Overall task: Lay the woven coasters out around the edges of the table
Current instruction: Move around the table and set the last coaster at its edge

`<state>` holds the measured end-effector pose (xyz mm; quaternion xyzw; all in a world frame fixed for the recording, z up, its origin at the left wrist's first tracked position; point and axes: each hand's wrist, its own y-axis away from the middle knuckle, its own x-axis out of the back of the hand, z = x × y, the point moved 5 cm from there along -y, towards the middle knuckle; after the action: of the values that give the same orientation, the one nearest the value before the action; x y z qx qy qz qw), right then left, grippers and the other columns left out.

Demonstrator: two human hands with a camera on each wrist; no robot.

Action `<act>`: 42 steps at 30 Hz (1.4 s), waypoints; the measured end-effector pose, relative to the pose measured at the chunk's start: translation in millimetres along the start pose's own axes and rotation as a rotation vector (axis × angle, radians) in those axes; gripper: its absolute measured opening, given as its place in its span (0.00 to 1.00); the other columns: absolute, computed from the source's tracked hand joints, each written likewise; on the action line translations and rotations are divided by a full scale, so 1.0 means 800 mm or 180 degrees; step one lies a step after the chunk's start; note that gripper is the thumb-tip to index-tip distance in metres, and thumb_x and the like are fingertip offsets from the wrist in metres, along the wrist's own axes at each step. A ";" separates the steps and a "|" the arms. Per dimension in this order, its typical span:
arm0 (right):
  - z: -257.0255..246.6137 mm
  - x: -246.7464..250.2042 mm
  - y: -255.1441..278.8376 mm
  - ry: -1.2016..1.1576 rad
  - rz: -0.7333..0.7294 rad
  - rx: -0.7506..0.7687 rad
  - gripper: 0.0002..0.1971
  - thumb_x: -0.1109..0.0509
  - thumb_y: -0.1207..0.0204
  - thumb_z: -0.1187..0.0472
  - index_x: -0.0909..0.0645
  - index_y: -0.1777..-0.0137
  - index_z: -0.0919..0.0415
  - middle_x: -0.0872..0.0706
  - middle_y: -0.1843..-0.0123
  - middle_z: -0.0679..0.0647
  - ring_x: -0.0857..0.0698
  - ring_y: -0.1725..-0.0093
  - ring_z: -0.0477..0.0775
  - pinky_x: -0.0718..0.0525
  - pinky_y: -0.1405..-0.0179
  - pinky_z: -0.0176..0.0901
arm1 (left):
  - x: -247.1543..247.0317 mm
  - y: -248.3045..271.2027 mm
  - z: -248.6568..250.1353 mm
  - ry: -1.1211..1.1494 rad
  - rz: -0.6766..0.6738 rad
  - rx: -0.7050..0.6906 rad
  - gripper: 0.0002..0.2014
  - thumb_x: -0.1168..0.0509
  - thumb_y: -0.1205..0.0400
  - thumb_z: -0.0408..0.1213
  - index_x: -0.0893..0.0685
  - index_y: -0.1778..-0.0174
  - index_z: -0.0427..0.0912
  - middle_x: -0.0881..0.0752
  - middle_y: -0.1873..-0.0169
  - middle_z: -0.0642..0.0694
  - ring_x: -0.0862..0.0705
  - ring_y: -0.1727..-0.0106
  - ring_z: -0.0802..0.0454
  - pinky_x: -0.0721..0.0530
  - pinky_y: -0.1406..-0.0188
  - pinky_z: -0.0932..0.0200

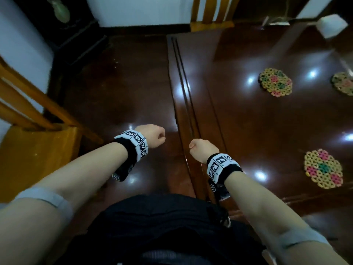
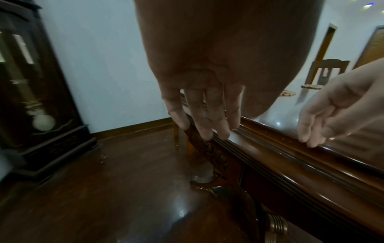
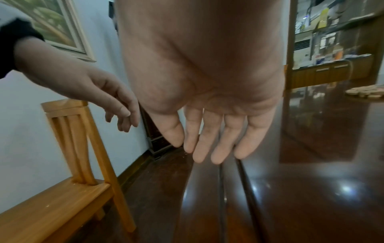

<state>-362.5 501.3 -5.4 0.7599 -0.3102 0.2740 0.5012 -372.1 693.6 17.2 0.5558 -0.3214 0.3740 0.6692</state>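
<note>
Three round woven coasters in yellow, pink and green lie flat on the glossy dark wooden table (image 1: 238, 121): one near its right front (image 1: 323, 168), one farther back (image 1: 275, 84), one cut off by the right edge (image 1: 342, 83). My left hand (image 1: 152, 135) hangs over the floor just left of the table's edge. My right hand (image 1: 202, 149) hangs over the grooved table rim. The left wrist view shows the left hand (image 2: 220, 128) with relaxed fingers pointing down and holding nothing. The right hand (image 3: 199, 148) is equally relaxed and holds nothing. A far coaster (image 3: 365, 93) shows low on the tabletop.
A light wooden chair (image 1: 38, 146) stands at my left, and another chair (image 1: 212, 16) at the table's far end. A tall dark clock cabinet (image 2: 31, 82) stands against the wall. A white box (image 1: 332, 25) sits at the table's far right. Dark glossy floor (image 1: 118, 88) lies between.
</note>
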 end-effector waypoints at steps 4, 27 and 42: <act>0.025 0.017 -0.012 -0.0234 0.0084 -0.0380 0.19 0.44 0.23 0.60 0.19 0.36 0.50 0.14 0.37 0.54 0.15 0.41 0.59 0.16 0.42 0.52 | 0.024 -0.063 0.015 -0.0219 -0.0203 -0.0473 0.12 0.45 0.19 0.49 0.17 0.52 0.54 0.14 0.51 0.51 0.17 0.50 0.48 0.23 0.59 0.55; 0.131 0.185 -0.145 -0.0997 0.0878 -0.2439 0.17 0.45 0.23 0.57 0.15 0.45 0.47 0.12 0.43 0.56 0.14 0.45 0.62 0.20 0.54 0.47 | 0.191 -0.415 0.149 -0.0923 -0.0828 -0.2150 0.17 0.41 0.22 0.62 0.15 0.53 0.56 0.13 0.50 0.53 0.15 0.49 0.49 0.16 0.50 0.53; 0.348 0.303 -0.234 -0.2156 0.2294 -0.3141 0.28 0.37 0.22 0.49 0.34 0.23 0.53 0.29 0.23 0.57 0.32 0.25 0.64 0.27 0.31 0.57 | 0.196 -0.626 0.369 0.0780 -0.0747 -0.1475 0.33 0.31 0.23 0.50 0.29 0.25 0.39 0.19 0.31 0.44 0.20 0.32 0.47 0.24 0.34 0.55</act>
<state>-34.1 251.7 -36.3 0.3367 -0.7704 -0.0016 0.5414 133.3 373.9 -50.6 0.3721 -0.2485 0.2749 0.8510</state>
